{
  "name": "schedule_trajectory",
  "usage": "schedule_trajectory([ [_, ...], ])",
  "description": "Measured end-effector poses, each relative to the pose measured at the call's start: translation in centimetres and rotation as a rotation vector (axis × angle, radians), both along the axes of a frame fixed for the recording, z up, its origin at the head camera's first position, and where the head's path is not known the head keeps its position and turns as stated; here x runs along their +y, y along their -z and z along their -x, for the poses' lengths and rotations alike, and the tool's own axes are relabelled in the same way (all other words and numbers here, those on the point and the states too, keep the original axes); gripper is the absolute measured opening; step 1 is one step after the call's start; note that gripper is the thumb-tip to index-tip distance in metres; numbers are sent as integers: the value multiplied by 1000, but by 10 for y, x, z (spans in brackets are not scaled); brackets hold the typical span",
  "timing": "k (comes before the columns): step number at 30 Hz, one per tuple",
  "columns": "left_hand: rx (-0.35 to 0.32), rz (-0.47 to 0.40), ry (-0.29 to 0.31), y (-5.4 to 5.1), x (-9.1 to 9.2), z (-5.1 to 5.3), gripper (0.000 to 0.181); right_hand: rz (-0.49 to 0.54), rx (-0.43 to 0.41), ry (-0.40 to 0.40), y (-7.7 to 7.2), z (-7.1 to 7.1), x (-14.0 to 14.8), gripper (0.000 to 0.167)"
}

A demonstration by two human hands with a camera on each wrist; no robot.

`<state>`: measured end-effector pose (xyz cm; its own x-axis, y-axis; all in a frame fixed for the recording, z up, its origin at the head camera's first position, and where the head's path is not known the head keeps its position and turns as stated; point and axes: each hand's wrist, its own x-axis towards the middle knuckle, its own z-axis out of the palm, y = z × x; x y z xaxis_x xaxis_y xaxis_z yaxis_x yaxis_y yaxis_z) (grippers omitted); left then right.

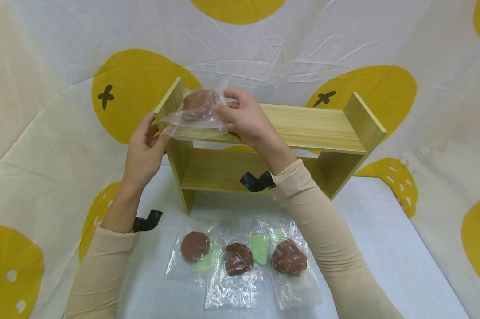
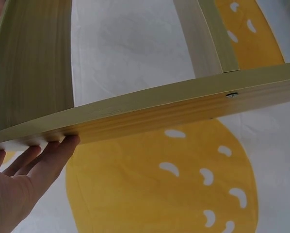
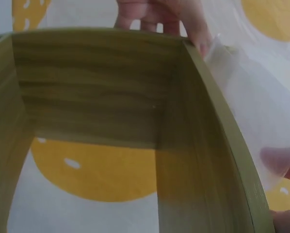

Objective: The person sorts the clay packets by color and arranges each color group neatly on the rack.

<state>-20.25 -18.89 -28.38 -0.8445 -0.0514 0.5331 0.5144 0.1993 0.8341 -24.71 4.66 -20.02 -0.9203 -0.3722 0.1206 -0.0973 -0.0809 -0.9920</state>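
Note:
My right hand [image 1: 243, 117] pinches the right side of a clear plastic bag [image 1: 201, 128] above the upper board at its left end. Inside the bag lies a flat, rounded brown piece [image 1: 196, 104]. At the left side panel of the two-tier wooden shelf [image 1: 313, 128], my left hand [image 1: 144, 153] holds on, fingertips [image 2: 70, 141] against the outer face and thumb around the front edge by the bag's corner. The right wrist view shows the left thumb [image 3: 201, 36] at the panel's corner; only parts of the right fingers [image 3: 281, 160] show there.
Several clear bags lie on the pale checked tabletop [image 1: 160, 266] in front of the shelf, with brown pieces [image 1: 195, 246] and pale green pieces [image 1: 259, 249]. Raised end panels [image 1: 363, 117] flank the upper board. White cloth [image 1: 263, 53] with yellow shapes hangs behind.

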Motion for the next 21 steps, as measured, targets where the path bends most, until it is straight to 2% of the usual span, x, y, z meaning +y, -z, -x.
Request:
schedule_trajectory([
  [2,0,0,1,0,0,0,52,-95,57,34,-1,0,2,62],
  [6,2,5,-3,0,-1,0,51,-345,197,154,-3,-4,10,60],
  [9,0,11,-10,-1,0,0,51,-449,276,215,-4,-9,17,59],
  [12,0,8,-14,-2,0,0,51,-457,329,243,-5,-15,24,57],
  [14,1,3,-12,-2,1,0,51,-427,350,249,-5,-20,28,56],
  [18,-2,-2,-8,-2,1,-1,51,-333,375,229,-3,-30,39,54],
  [21,-15,-1,-12,-1,1,-1,51,-235,361,191,-1,-39,47,53],
])
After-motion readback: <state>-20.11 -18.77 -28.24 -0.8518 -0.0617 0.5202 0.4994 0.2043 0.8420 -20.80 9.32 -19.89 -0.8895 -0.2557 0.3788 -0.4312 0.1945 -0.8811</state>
